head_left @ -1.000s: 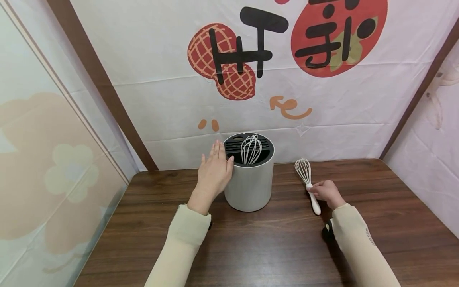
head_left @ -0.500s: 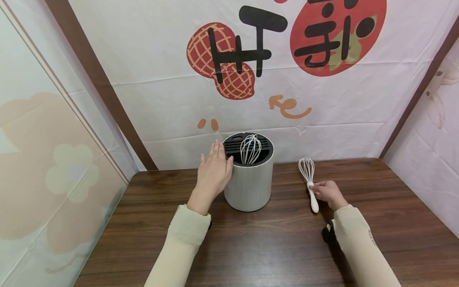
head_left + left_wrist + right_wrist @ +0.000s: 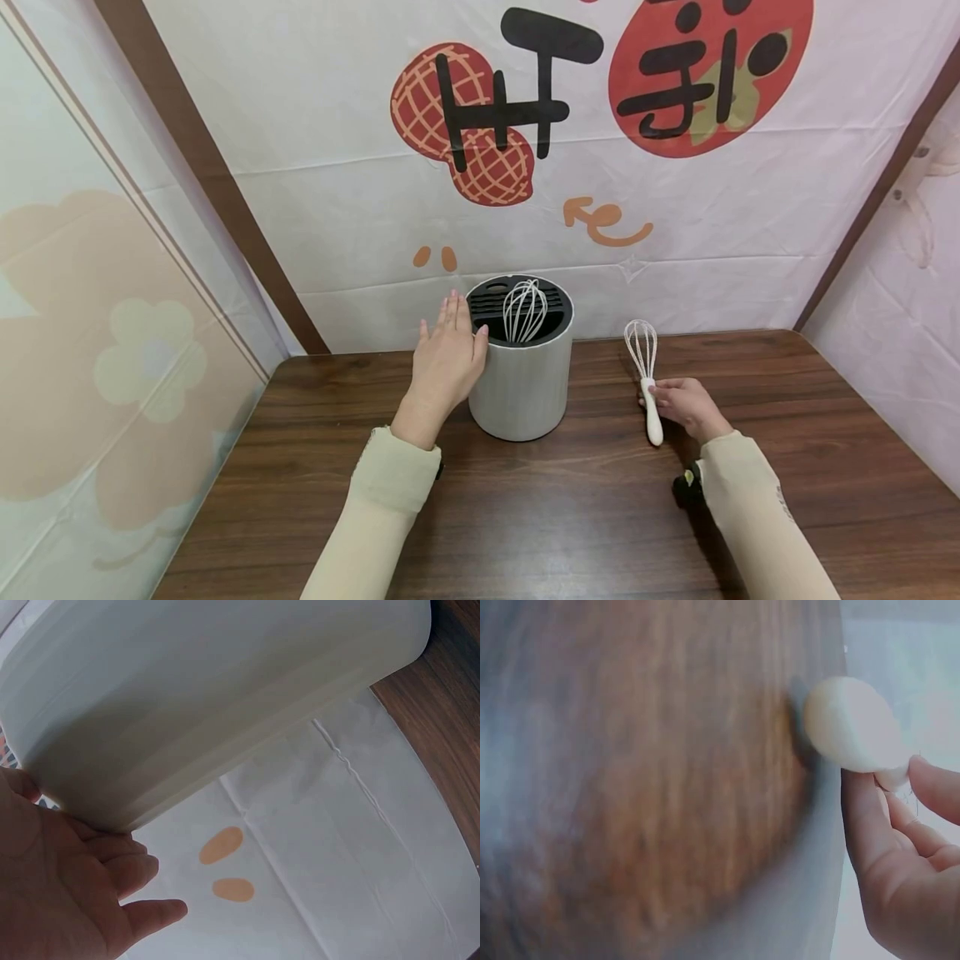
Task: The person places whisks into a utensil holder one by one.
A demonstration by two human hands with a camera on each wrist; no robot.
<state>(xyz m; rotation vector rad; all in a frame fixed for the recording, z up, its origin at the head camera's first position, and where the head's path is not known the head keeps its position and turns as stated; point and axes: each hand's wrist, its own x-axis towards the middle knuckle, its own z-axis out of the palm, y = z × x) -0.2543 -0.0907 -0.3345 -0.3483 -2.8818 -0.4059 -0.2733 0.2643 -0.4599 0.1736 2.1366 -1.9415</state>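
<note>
My right hand pinches a white whisk by the upper part of its handle, its wire head pointing to the back. In the right wrist view the rounded handle end faces the camera, with thumb and fingers on the handle beyond it. My left hand rests with straight fingers against the left side of a light grey utensil holder. In the left wrist view its fingertips touch the holder's wall near the top. A second whisk stands in the holder's front opening, wires up, its handle hidden inside.
The holder has a black slotted top and stands on a dark wooden table near the back edge. Right behind the table hangs a printed white cloth, with more cloth at both sides.
The whisk in my right hand has come up and turned slightly, its wire head rising and its handle end shifting left. My left hand and the holder stay in place.
</note>
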